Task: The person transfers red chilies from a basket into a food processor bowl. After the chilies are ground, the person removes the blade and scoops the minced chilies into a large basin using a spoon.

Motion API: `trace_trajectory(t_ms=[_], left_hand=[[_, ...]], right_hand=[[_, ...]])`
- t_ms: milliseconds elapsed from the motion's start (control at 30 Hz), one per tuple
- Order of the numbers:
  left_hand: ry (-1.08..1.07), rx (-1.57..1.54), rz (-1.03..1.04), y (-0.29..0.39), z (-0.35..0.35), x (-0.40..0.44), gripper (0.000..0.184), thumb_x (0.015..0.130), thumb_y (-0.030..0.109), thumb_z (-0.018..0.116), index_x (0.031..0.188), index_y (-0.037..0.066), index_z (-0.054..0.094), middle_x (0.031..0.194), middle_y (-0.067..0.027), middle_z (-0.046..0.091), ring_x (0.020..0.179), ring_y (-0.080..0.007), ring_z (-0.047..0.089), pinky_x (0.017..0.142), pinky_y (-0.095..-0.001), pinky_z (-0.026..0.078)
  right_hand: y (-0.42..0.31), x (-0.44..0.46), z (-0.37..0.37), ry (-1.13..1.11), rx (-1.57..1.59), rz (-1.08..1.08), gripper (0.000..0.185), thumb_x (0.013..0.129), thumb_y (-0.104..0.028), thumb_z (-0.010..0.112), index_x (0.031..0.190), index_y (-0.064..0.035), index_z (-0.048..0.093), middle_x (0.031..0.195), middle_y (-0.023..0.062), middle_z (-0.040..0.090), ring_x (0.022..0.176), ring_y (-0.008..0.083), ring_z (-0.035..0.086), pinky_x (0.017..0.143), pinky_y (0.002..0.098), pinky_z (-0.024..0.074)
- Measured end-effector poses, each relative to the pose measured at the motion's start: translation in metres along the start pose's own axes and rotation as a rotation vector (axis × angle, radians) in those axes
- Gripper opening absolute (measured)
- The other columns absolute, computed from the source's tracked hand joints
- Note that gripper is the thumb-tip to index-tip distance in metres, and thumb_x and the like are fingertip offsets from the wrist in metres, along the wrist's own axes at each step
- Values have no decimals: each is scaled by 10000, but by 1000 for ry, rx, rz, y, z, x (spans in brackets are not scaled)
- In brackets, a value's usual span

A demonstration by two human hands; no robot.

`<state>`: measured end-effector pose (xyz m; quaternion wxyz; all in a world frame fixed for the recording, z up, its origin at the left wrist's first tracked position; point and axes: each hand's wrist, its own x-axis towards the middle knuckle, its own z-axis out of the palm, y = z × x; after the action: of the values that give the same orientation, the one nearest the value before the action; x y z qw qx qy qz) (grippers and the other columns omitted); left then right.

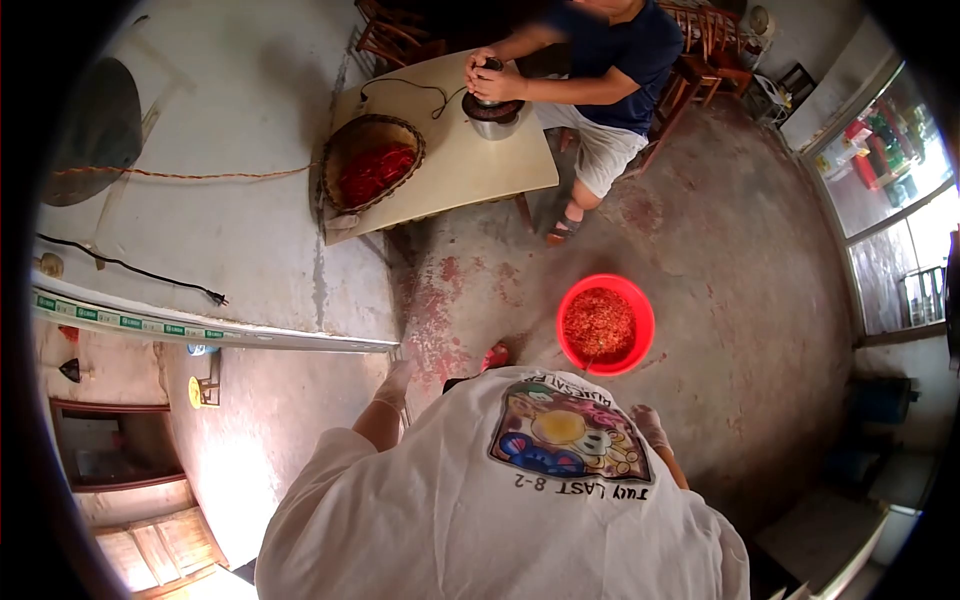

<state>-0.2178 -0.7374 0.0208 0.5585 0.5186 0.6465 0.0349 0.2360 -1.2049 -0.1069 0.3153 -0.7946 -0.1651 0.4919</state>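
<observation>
My left hand (394, 386), in a thin pale glove, is beside the wall corner and door frame; whether it touches them I cannot tell. My right hand (650, 424), gloved too, is partly hidden by my white shirt (520, 500). Its fingers are too small and covered to read, and I make out nothing held in either hand. On the floor ahead, nearer my right hand but apart from it, stands a red plastic basin (648, 318). Chopped red chili (598, 325) fills much of it. A red shoe tip (495, 355) shows beyond my shirt.
Another person (620, 50) sits at a table (450, 180), both hands on a dark-topped appliance over a metal pot (494, 122). A wicker basket (415, 160) there holds whole red peppers (375, 175). Wooden chairs (700, 50) stand behind; a black plug cord (140, 270) hangs left.
</observation>
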Motion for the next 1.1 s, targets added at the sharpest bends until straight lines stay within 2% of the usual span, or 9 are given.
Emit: trace_trajectory(t_ms=[167,300,433,667,767,867,933,1100], left_hand=[[28,-40,-72,22,2,-23,431,747,406,561,963,35,600,845,-71,616,748,-190,576,648,-349,399],[34,-32,-76,7,-2,-5,413,749,397,562,946,36,600,838,-65,610,742,-190,572,641,-357,396],[36,-76,-16,14,-1,-8,395,748,393,562,919,39,606,829,-62,606,741,-189,562,650,-365,397],[33,25,5,0,-5,17,413,747,397,554,947,41,610,858,-79,608,798,-206,555,676,-388,398],[13,70,0,-5,-6,27,427,751,398,542,987,48,604,903,-96,613,831,-226,557,700,-411,396],[-11,79,-3,-16,-8,37,443,756,399,532,1023,51,594,953,-114,613,863,-245,558,728,-433,392],[-21,62,-17,-15,-7,35,454,753,401,537,1035,48,587,955,-114,610,868,-244,557,735,-429,391],[49,70,-61,0,-3,12,460,747,397,551,1045,48,576,934,-98,607,864,-238,556,735,-401,393]], right_hand=[[-51,-13,-3,13,52,167,257,867,-281,477,1023,-95,564,821,59,641,636,165,621,506,286,466],[-73,-23,-2,43,215,306,255,867,-291,477,1014,-101,562,824,57,640,632,162,618,506,284,464],[-11,1,1,-15,-59,-39,246,879,-290,458,990,-90,549,833,70,643,645,175,630,496,291,471],[20,8,1,-61,-162,-307,214,899,-235,415,931,-56,528,839,110,645,673,207,652,475,313,502],[13,3,3,-43,-124,-244,212,897,-224,413,936,-51,530,840,114,645,680,205,653,480,311,508],[-1,-4,0,-50,-261,-284,222,892,-222,425,966,-45,536,834,108,645,681,204,651,501,308,511],[-17,-11,-4,-26,-273,-218,228,884,-222,442,977,-40,543,827,105,644,680,205,648,521,308,511],[-68,-31,-3,142,86,333,239,852,-215,497,977,-25,569,802,103,637,682,213,638,573,313,509]])
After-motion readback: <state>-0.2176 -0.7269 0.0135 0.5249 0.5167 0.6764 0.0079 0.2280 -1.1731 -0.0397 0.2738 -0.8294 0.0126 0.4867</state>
